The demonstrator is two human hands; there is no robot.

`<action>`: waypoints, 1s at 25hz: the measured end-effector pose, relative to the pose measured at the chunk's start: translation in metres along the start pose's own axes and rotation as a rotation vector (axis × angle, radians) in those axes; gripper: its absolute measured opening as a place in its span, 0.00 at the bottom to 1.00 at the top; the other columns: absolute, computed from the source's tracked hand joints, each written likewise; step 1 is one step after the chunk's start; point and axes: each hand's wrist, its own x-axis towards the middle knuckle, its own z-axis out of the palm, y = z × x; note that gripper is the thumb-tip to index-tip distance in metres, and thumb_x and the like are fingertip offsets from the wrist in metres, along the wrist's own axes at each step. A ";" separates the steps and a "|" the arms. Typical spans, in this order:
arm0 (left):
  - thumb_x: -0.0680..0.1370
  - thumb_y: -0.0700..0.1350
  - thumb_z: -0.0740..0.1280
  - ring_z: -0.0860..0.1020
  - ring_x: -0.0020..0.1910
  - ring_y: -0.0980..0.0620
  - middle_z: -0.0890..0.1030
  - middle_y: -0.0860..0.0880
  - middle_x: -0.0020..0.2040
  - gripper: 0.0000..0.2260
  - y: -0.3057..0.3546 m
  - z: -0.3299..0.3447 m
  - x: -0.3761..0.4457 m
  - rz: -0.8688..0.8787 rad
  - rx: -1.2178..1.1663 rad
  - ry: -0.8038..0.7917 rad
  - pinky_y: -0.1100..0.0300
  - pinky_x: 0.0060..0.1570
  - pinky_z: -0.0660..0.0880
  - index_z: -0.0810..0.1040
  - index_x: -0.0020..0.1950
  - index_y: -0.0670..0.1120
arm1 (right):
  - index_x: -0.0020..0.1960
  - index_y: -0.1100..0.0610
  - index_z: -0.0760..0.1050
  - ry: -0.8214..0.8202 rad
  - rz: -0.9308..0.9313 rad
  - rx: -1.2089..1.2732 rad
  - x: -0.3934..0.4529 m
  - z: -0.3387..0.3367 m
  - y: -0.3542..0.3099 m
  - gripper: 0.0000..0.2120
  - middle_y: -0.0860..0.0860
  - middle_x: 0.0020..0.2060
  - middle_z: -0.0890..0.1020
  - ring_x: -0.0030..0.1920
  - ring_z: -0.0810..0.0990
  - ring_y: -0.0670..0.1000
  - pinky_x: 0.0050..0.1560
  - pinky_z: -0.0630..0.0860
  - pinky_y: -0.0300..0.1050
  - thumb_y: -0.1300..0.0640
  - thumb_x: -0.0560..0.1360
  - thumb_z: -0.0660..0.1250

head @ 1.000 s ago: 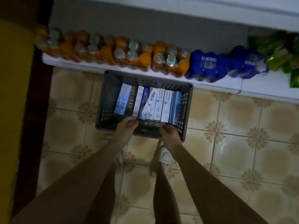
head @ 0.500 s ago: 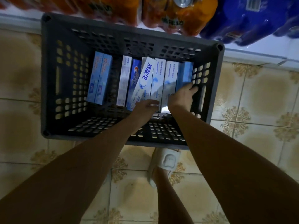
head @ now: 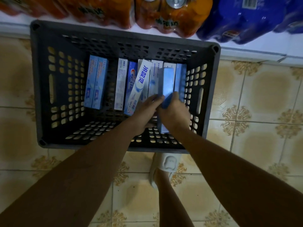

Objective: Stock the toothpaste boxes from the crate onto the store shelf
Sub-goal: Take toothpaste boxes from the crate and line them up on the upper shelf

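A dark grey slotted crate (head: 42,82) stands on the tiled floor against the low white shelf (head: 255,48). Several toothpaste boxes lie in it: a light blue pair (head: 95,82) at the left, a white box, a blue Crest box (head: 131,86) and a tilted white box with blue characters (head: 139,82) in the middle. My right hand (head: 175,112) grips a light blue box (head: 166,84) lifted above the others. My left hand (head: 147,108) reaches in beside it, its fingers touching that box and the boxes beneath; its grip is hidden.
Orange drink multipacks (head: 165,15) and blue wrapped packs (head: 246,18) fill the low shelf just behind the crate. A white slipper on a foot (head: 165,166) stands on the patterned floor tiles right in front of the crate.
The right hand has closed round a light blue box at the crate's right side and raised it. The left hand has shifted right to meet it. The camera moved slightly closer.
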 end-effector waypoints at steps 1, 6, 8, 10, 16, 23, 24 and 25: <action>0.75 0.62 0.67 0.79 0.60 0.48 0.78 0.50 0.64 0.25 0.003 0.002 -0.001 0.006 -0.053 -0.004 0.42 0.61 0.75 0.70 0.70 0.58 | 0.60 0.56 0.67 -0.032 -0.053 0.075 -0.007 0.001 -0.002 0.17 0.50 0.44 0.78 0.40 0.80 0.52 0.37 0.80 0.48 0.48 0.77 0.64; 0.71 0.64 0.69 0.82 0.57 0.43 0.83 0.44 0.59 0.28 0.019 -0.025 -0.002 -0.014 -0.235 0.019 0.45 0.60 0.76 0.76 0.66 0.51 | 0.57 0.59 0.77 -0.321 0.214 0.829 0.002 -0.019 0.000 0.13 0.56 0.49 0.81 0.46 0.80 0.52 0.41 0.80 0.47 0.56 0.83 0.55; 0.73 0.67 0.64 0.84 0.50 0.45 0.85 0.44 0.52 0.29 0.022 -0.037 0.000 -0.028 -0.274 0.005 0.48 0.54 0.79 0.79 0.64 0.48 | 0.62 0.58 0.74 -0.100 0.218 0.518 0.020 -0.016 0.008 0.11 0.56 0.56 0.79 0.51 0.80 0.51 0.50 0.82 0.48 0.59 0.82 0.57; 0.75 0.70 0.60 0.83 0.37 0.49 0.84 0.45 0.44 0.30 0.020 -0.042 0.002 -0.020 -0.311 -0.001 0.54 0.40 0.80 0.79 0.59 0.46 | 0.69 0.59 0.66 0.001 0.220 0.205 0.038 -0.011 0.012 0.17 0.57 0.62 0.75 0.58 0.78 0.55 0.57 0.79 0.50 0.62 0.80 0.60; 0.76 0.70 0.56 0.84 0.40 0.50 0.85 0.49 0.45 0.32 0.011 -0.052 0.015 -0.030 -0.246 0.004 0.51 0.45 0.81 0.76 0.66 0.47 | 0.67 0.61 0.65 -0.072 0.350 0.197 0.071 0.008 0.014 0.16 0.57 0.59 0.77 0.60 0.78 0.57 0.54 0.75 0.47 0.58 0.81 0.62; 0.76 0.67 0.60 0.83 0.51 0.48 0.83 0.45 0.57 0.28 0.010 -0.047 0.018 -0.041 -0.226 0.111 0.55 0.41 0.82 0.76 0.66 0.49 | 0.66 0.59 0.64 -0.181 0.407 0.464 0.069 0.011 0.023 0.23 0.57 0.64 0.75 0.64 0.75 0.58 0.49 0.73 0.45 0.60 0.76 0.70; 0.76 0.67 0.60 0.84 0.50 0.48 0.84 0.45 0.56 0.28 0.009 -0.047 0.019 -0.038 -0.225 0.109 0.55 0.40 0.82 0.77 0.65 0.48 | 0.63 0.59 0.66 -0.189 0.438 0.545 0.068 0.014 0.026 0.20 0.56 0.62 0.76 0.61 0.77 0.57 0.47 0.74 0.44 0.60 0.76 0.71; 0.76 0.68 0.60 0.84 0.47 0.48 0.84 0.45 0.53 0.29 0.008 -0.046 0.021 -0.039 -0.222 0.109 0.55 0.39 0.81 0.77 0.64 0.47 | 0.59 0.59 0.68 -0.199 0.462 0.601 0.065 0.017 0.027 0.16 0.56 0.61 0.77 0.57 0.79 0.56 0.43 0.75 0.41 0.59 0.76 0.71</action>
